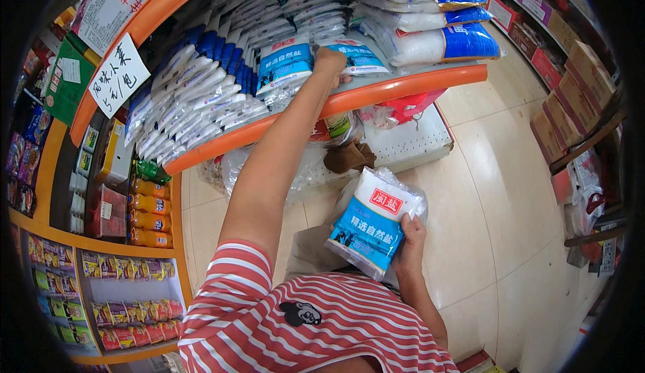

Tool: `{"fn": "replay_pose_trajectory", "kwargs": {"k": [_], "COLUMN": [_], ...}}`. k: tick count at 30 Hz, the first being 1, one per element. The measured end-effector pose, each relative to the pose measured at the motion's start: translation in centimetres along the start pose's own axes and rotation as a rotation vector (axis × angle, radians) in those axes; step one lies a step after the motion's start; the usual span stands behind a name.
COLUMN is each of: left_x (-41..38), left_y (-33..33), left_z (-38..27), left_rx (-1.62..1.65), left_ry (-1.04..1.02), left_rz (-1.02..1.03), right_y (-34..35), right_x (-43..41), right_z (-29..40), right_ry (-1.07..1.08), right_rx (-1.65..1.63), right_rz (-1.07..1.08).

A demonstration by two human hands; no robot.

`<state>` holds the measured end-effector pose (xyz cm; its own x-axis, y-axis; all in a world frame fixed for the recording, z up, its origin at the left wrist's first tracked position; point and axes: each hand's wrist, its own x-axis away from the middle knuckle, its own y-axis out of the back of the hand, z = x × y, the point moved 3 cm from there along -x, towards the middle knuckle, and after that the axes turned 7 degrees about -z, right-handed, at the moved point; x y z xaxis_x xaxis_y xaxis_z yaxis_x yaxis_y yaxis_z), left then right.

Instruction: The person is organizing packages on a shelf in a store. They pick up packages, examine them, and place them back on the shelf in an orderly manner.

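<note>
My left hand (331, 66) reaches up to the shelf, its fingers closed at the left edge of a blue-and-white salt packet (359, 56) lying flat near the orange front rail. Just left of it lies a matching salt packet (285, 64) on top of a low pile. Down in front of my body, my right hand (410, 242) grips the side of another salt packet (370, 224), its printed front facing up. Clear plastic shows behind that packet; whether more packets lie beneath is hidden. My left fingertips are partly out of sight.
Tight rows of white packets (196, 103) fill the shelf's left, and large blue-and-white bags (423, 43) are stacked right. The orange rail (373, 96) edges the shelf. Below are a perforated white base shelf (408, 141) and brown gloves (349, 157). Cardboard boxes (579, 101) stand right; orange drink bottles (150, 212) left.
</note>
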<state>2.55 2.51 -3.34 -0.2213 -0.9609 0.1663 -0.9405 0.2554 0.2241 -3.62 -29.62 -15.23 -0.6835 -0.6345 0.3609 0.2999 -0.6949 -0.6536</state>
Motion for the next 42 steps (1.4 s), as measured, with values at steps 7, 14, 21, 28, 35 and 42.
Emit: {"fn": "replay_pose_trajectory", "kwargs": {"k": [7,14,21,28,35,42], "left_x": [1.1,2.3,-0.5,1.8,12.5,18.0], "left_y": [-1.1,-2.4,-1.9,-1.8,0.8,10.3], "left_z": [0.0,1.8,2.7,1.9,2.2,10.8], "left_rx": [-0.815,-0.922,-0.939,-0.904,-0.441,-0.239], "left_ry": [-0.697,-0.518,-0.607,-0.649,-1.138,-0.401], "left_rz": [-0.217,0.074,0.253,0.128,0.249,0.253], "right_y": [0.2,0.1,0.2,0.3,0.1,-0.2], "right_x": [0.0,0.3,0.2,0.0,0.0,0.7], "right_z": [0.0,0.1,-0.1,-0.1,0.1,0.1], "right_ry": [-0.001,0.011,0.013,0.011,-0.01,-0.011], "right_rx": [-0.004,0.006,0.005,0.025,-0.034,-0.037], "right_rz": [-0.011,-0.012,-0.029,-0.035,-0.041,-0.03]}}
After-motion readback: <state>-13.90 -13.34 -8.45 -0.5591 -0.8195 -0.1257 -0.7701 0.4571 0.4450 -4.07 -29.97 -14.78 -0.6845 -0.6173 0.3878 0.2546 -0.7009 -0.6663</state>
